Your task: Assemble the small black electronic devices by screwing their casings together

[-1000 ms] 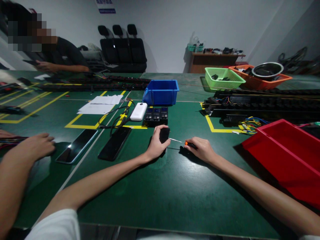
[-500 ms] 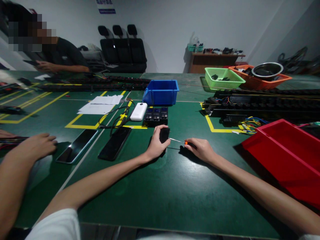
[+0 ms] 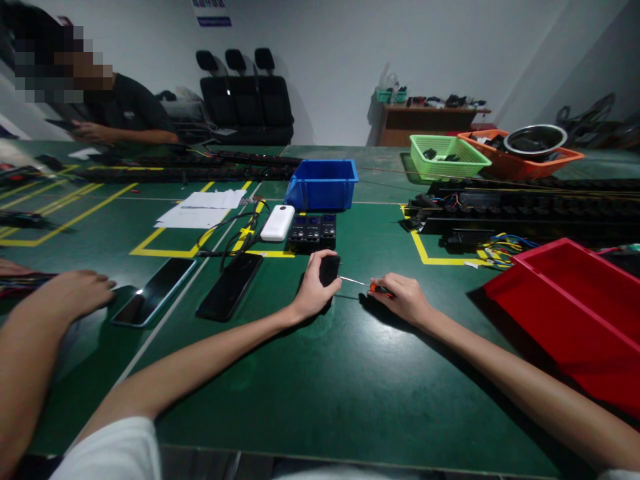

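Observation:
My left hand (image 3: 314,288) is wrapped round a small black box-like device (image 3: 329,270), held just above the green table. In my right hand (image 3: 403,297) is a screwdriver (image 3: 381,289) with an orange and black handle. Its thin metal shaft points left, and the tip meets the right side of the black device; the exact spot of contact is too small to make out. Just beyond my left hand stands a row of similar black devices (image 3: 313,232) with small displays.
A white power bank (image 3: 278,223), a black phone (image 3: 230,287) and a blue bin (image 3: 323,185) lie near my left hand. A red bin (image 3: 570,313) stands at right. A co-worker's hand (image 3: 75,293) rests at left beside another phone (image 3: 155,292).
The fingers of my right hand have shifted slightly on the screwdriver, so more of its handle shows. My left hand and the black device stay in place.

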{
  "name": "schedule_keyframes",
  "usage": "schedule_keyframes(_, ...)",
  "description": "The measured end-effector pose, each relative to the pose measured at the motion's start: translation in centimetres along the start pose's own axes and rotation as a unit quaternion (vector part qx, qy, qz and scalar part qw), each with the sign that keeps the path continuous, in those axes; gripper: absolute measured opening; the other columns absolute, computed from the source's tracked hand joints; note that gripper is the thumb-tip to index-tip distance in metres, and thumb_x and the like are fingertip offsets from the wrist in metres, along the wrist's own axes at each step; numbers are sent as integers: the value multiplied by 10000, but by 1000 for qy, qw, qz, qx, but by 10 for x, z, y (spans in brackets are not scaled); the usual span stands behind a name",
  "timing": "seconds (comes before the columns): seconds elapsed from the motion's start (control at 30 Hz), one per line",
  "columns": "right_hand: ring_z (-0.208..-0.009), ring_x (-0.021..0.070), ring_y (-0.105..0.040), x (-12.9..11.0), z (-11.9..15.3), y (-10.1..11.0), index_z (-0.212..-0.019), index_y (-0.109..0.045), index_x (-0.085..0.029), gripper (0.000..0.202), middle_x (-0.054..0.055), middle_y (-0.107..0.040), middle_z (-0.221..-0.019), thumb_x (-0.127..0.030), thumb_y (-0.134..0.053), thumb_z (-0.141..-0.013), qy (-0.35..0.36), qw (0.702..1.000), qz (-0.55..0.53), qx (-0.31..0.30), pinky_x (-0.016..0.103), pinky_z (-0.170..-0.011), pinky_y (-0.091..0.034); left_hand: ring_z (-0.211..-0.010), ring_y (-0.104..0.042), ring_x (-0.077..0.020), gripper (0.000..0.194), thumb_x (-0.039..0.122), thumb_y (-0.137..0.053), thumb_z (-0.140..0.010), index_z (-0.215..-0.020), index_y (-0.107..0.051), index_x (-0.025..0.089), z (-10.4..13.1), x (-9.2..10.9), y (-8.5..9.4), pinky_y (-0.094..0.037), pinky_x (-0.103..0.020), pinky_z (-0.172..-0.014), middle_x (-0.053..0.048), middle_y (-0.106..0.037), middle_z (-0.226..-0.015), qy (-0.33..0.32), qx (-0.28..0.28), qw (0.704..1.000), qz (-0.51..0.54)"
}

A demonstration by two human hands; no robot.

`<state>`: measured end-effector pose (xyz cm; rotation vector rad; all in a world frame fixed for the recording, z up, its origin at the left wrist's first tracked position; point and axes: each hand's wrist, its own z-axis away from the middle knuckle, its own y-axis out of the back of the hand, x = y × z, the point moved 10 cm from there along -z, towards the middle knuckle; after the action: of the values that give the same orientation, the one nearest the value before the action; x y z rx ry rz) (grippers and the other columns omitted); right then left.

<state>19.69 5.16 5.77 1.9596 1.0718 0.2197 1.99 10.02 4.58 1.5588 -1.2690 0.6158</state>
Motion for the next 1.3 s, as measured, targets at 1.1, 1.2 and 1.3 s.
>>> schedule_keyframes(1.1,-683,161,-670,5,2,-1,-965,-634,-164,205,64,-718,-809,-349,-645,-878,-32,999,13,5,250,-618,-487,-1090,-546,-214,485,190,-631,-773,-1225,-463,244,1,0,-2,-438,-385,-976,-66,-519,-1191,2,-10,1000,5)
schedule_keyframes(1.2,-654,149,-634,3,1,1,-906,-646,-168,162,59,-700,-764,-328,-621,-901,-19,1000,18,5,248,-598,-459,-1092,-543,-214,482,191,-632,-772,-1222,-468,241,1,0,-2,-437,-384,-977,-66,-518,-1193,2,-10,1000,5)
schedule_keyframes(1.3,-651,149,-608,0,0,1,-888,-658,-165,178,66,-696,-755,-331,-600,-919,-5,1000,18,-1,255,-598,-443,-1097,-540,-216,483,189,-630,-773,-1224,-467,242,1,0,-2,-433,-388,-982,-66,-518,-1195,1,-8,1000,3)
